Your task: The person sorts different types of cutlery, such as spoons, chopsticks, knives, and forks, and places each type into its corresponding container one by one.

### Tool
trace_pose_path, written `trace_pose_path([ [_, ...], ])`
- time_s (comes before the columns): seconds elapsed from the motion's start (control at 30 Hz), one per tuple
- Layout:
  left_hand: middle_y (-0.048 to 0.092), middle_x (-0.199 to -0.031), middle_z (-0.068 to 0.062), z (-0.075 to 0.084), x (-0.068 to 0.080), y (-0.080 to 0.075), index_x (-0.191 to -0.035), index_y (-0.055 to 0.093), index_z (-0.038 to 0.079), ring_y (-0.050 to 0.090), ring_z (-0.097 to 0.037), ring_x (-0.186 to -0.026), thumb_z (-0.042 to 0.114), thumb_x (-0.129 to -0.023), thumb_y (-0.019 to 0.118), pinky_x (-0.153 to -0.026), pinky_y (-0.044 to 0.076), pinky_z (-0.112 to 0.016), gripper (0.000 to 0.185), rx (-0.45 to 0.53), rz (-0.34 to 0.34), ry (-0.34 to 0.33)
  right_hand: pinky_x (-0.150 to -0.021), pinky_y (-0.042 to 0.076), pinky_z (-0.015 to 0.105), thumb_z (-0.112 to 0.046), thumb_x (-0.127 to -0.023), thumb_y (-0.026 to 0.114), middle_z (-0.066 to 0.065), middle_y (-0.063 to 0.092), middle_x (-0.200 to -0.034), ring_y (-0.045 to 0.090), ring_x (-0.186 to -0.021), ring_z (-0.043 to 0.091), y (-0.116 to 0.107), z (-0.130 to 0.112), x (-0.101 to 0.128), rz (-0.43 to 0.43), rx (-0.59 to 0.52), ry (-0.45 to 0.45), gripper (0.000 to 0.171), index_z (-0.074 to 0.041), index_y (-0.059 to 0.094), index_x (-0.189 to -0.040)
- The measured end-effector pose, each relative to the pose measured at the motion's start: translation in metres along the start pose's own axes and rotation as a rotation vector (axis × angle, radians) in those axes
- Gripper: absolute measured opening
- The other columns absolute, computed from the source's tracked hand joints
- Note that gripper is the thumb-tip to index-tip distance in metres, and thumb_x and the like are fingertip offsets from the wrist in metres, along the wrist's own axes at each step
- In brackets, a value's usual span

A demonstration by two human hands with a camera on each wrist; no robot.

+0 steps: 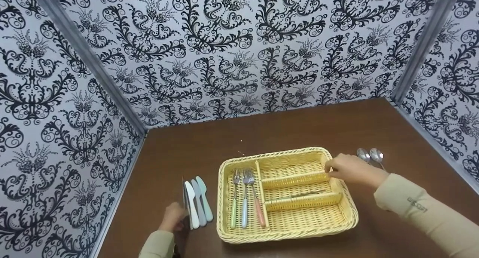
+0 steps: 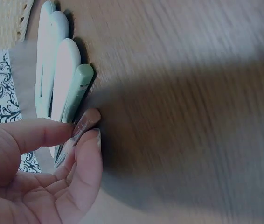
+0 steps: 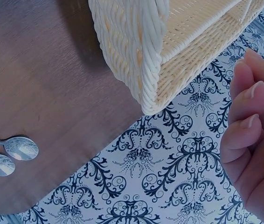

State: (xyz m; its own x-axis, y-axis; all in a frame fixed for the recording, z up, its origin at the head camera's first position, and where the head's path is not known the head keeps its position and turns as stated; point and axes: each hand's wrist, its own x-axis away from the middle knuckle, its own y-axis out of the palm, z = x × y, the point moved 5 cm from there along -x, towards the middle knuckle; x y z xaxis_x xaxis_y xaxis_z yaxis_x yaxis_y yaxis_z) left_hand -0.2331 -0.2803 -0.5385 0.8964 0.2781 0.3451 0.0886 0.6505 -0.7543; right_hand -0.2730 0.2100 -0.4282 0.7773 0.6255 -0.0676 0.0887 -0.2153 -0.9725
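while three forks [image 1: 245,198] lie in wicker tray [image 1: 346,217], left hand [image 1: 173,217] pinches knife [image 2: 78,128], right hand [image 1: 350,169] loosely curled

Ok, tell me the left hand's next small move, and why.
Probably lift the knife it pinches. The left hand pinches the outermost knife of the row on the table, while the wicker cutlery tray already holds forks.

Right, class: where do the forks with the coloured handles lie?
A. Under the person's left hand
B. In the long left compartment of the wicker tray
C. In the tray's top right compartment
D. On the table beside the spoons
B: the head view shows the forks lying side by side in the long left compartment of the wicker tray.
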Motion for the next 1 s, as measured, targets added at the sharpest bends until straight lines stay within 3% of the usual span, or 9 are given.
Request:
trace_pose_path([
  [0.4,0.052,-0.068,-0.018,-0.002,-0.001,0.001,-0.08,0.052,-0.011,0.057,-0.028,-0.058,-0.003,-0.078,0.05,-0.051,0.053,-0.037,0.009,0.052,-0.027,0.011,-0.051,0.043,0.027,-0.013,-0.084,0.063,0.0,0.065,-0.075,0.055,-0.06,0.008,0.004,0.001,0.0,-0.069,-0.053,0.041,0.006,-0.009,0.068,-0.085],
  [0.57,0.052,-0.068,-0.017,-0.004,-0.002,0.001,-0.078,0.053,-0.011,0.058,-0.028,-0.058,-0.003,-0.077,0.053,-0.051,0.053,-0.037,0.008,0.072,-0.017,0.004,-0.055,0.047,0.03,-0.011,-0.083,0.063,0.001,0.066,-0.078,0.059,-0.064,0.012,0.004,0.001,-0.001,-0.066,-0.044,0.046,0.006,-0.009,0.068,-0.084],
  [0.83,0.052,-0.07,-0.017,-0.008,-0.006,-0.005,-0.084,0.053,-0.013,0.057,-0.026,-0.06,0.006,-0.075,0.062,-0.053,0.053,-0.037,0.023,0.098,-0.018,0.021,-0.055,0.046,0.03,-0.012,-0.081,0.064,0.0,0.065,-0.075,0.057,-0.063,0.012,0.004,0.001,0.001,-0.044,-0.019,0.028,0.005,-0.008,0.067,-0.082],
  [1.0,0.051,-0.07,-0.013,0.004,-0.009,-0.013,-0.091,0.052,-0.013,0.055,-0.023,-0.057,0.005,-0.075,0.06,-0.053,0.052,-0.035,0.025,0.146,0.011,0.06,-0.054,0.045,0.03,-0.013,-0.08,0.065,0.0,0.064,-0.074,0.056,-0.061,0.012,0.003,0.0,0.001,-0.043,-0.018,0.025,0.004,-0.009,0.067,-0.081],
])
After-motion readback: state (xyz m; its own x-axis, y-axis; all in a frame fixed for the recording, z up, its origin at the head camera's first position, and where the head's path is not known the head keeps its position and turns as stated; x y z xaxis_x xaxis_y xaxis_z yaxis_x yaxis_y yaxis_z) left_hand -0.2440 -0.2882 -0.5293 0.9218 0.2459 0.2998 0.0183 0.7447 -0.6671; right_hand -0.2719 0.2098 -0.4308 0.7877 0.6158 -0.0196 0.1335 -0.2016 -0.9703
